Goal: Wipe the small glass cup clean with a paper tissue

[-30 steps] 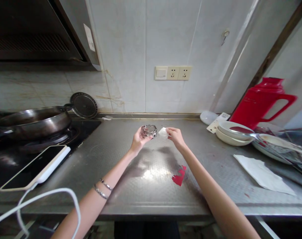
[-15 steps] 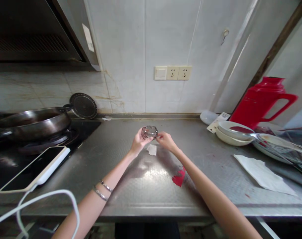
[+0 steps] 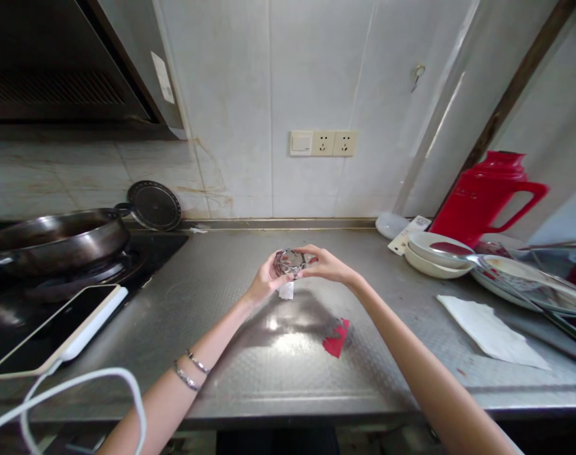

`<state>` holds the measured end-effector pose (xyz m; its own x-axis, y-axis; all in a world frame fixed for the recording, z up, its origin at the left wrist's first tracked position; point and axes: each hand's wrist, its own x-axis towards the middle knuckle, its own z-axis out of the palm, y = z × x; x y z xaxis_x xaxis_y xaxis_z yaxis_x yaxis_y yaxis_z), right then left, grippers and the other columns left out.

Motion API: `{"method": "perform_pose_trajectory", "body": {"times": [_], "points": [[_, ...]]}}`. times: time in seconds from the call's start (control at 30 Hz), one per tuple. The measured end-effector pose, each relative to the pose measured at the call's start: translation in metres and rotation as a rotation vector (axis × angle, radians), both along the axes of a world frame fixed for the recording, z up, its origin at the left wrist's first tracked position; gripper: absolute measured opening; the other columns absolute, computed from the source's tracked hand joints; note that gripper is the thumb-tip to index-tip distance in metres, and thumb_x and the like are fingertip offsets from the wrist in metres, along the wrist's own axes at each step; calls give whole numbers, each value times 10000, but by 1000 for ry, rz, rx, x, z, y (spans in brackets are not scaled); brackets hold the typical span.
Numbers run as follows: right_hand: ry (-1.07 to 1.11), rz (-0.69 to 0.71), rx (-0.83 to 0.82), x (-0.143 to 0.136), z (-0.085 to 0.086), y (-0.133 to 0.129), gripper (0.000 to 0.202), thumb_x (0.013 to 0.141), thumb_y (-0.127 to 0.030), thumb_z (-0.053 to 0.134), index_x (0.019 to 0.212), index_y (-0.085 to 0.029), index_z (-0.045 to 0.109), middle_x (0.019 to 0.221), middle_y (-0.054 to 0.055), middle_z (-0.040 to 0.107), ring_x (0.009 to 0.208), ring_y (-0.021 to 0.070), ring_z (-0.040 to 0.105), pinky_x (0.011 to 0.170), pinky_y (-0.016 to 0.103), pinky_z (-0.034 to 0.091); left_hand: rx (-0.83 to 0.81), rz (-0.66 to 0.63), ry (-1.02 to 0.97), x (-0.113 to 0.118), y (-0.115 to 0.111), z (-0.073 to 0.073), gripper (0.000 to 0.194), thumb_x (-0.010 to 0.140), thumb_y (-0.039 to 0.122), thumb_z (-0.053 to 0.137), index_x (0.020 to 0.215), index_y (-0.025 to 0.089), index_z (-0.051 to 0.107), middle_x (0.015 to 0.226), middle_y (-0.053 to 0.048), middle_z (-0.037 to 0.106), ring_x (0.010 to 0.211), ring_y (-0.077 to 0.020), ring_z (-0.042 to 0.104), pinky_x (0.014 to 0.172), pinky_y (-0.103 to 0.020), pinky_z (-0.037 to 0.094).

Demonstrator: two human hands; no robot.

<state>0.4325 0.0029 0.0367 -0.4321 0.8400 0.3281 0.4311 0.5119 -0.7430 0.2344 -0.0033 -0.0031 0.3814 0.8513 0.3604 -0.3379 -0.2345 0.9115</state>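
Above the steel counter (image 3: 250, 354), both hands hold a small round dish (image 3: 290, 261) with a shiny, faceted look, like glass or metal. My left hand (image 3: 263, 281) is closed on its left side, thumb along the near edge. My right hand (image 3: 328, 265) is closed on its right side, fingers over the far edge and thumb at the near edge. A small white folded paper (image 3: 286, 291) lies on the counter just below the dish. Closer to me is a torn red scrap or patch (image 3: 336, 341).
At left, a pan (image 3: 64, 237) stands on the stove beside a phone (image 3: 55, 325) with a white cable (image 3: 102, 374). To the right are stacked bowls (image 3: 437, 262), a red thermos jug (image 3: 482, 202), plates (image 3: 506, 278) and a white tissue (image 3: 491, 332).
My right hand has shifted from pinching the dish's right edge to spanning its side with fingers and thumb. The dish is slightly lower and turned toward me; the view has shifted a little.
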Motion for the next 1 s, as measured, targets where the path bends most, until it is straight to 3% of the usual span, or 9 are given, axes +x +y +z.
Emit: {"method": "perform_pose_trajectory", "body": {"times": [0.17, 0.33, 0.5, 0.73, 1.0], "points": [[8, 29, -68, 7, -1, -7, 693, 578, -384, 824, 1200, -179, 597, 1159, 94, 643, 1066, 264, 584, 899, 386, 462, 39, -56, 6, 8, -9, 4, 605, 653, 259, 790, 1185, 163, 519, 1206, -131, 588, 1122, -250, 559, 979, -390, 427], [-59, -51, -19, 18, 1, -18, 666, 582, -389, 818, 1176, -172, 609, 1105, 91, 659, 1004, 249, 602, 861, 364, 472, 36, -117, 46, 19, -5, 2, 679, 631, 269, 806, 1226, 159, 498, 1275, -153, 559, 1164, -271, 548, 1021, -423, 404], [-116, -138, 63, 51, 1, -25, 719, 561, -416, 819, 1192, -156, 591, 1110, 106, 640, 989, 246, 596, 839, 368, 479, 91, -169, 274, 42, 10, 8, 702, 585, 239, 831, 1211, 149, 527, 1220, -136, 611, 1092, -262, 600, 1011, -438, 411], [-150, -255, 66, 127, 5, -44, 702, 557, -396, 816, 1185, -165, 604, 1118, 105, 646, 1009, 262, 600, 847, 387, 490, 293, -172, 471, 117, 23, 14, 703, 547, 327, 843, 1172, 129, 592, 1142, -130, 662, 1054, -281, 611, 957, -424, 440], [-147, -411, -34, 224, -10, -68, 778, 539, -396, 819, 1243, -173, 574, 1161, 111, 649, 1041, 305, 610, 896, 434, 490, 322, -187, 524, 220, 21, -3, 682, 512, 355, 848, 1114, 110, 640, 1071, -120, 693, 991, -288, 625, 864, -355, 473]]}}
